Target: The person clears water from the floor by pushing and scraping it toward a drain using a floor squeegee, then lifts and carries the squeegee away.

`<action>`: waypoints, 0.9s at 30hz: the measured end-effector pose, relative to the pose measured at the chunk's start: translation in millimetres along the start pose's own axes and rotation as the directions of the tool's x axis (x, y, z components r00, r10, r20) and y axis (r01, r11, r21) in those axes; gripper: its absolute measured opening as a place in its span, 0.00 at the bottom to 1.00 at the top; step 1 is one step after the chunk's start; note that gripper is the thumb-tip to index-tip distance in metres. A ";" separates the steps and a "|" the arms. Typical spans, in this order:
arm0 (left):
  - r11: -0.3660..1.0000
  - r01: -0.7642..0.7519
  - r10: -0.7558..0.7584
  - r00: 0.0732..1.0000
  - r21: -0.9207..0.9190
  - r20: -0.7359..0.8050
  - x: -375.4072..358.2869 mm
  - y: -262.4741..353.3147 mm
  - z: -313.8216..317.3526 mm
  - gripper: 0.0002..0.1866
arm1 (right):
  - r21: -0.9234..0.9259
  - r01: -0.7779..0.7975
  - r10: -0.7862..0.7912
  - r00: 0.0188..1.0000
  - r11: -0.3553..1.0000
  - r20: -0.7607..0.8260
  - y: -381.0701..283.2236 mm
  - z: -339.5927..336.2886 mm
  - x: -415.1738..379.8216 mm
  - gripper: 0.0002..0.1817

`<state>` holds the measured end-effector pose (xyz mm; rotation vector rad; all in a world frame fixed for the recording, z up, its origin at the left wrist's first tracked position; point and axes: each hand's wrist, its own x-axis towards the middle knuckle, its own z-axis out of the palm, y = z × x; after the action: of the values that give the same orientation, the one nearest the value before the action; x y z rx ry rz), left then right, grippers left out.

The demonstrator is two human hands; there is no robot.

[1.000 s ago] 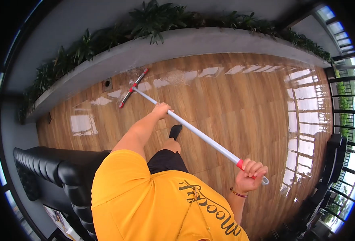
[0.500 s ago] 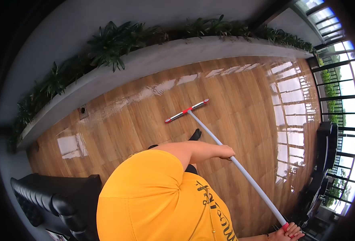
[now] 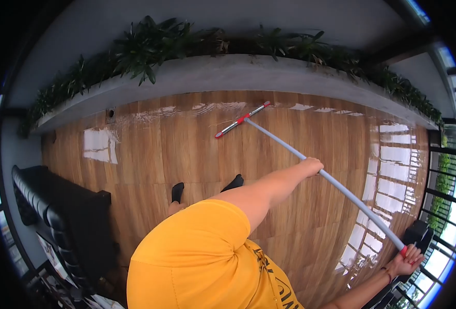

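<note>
Grips squeegee (image 3: 341,190) mid-pole with left hand (image 3: 312,166), pole-end with right hand (image 3: 406,260), likely for leverage near far edge of floor (image 3: 197,154).

Wood-look floor (image 3: 140,165) is super shiny, with bright glare (image 3: 390,180) at 3 o'clock. Grey planter wall (image 3: 197,74) runs along 12, leafy plants (image 3: 148,49) on top, black padded sofa (image 3: 68,206) around 8, dark-framed windows (image 3: 452,190) at 3.

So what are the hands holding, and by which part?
A red-and-silver floor squeegee with a long grey pole: the left hand grips the pole partway along, the right hand its red end.
</note>
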<state>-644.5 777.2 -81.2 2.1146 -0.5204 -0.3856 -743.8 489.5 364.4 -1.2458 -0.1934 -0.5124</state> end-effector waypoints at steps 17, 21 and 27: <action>0.967 0.255 -0.233 0.858 -0.012 -0.457 -104.7 -112.4 -129.5 0.06 | 0.399 -0.204 0.028 0.914 0.894 0.406 170.5 155.3 83.0 0.20; 0.953 0.304 -0.273 0.853 -0.003 -0.444 -150.6 -129.4 -141.8 0.06 | 0.430 -0.194 0.019 0.925 0.882 0.380 189.3 175.9 47.5 0.20; 0.943 0.332 -0.288 0.832 0.009 -0.474 -204.3 -158.0 -149.9 0.07 | 0.448 -0.226 0.084 0.945 0.865 0.315 218.3 191.7 2.4 0.19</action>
<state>-717.8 1064.8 -114.5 2.2832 0.0965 -0.0168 -613.2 717.6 240.7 -0.8295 -0.4337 -0.1203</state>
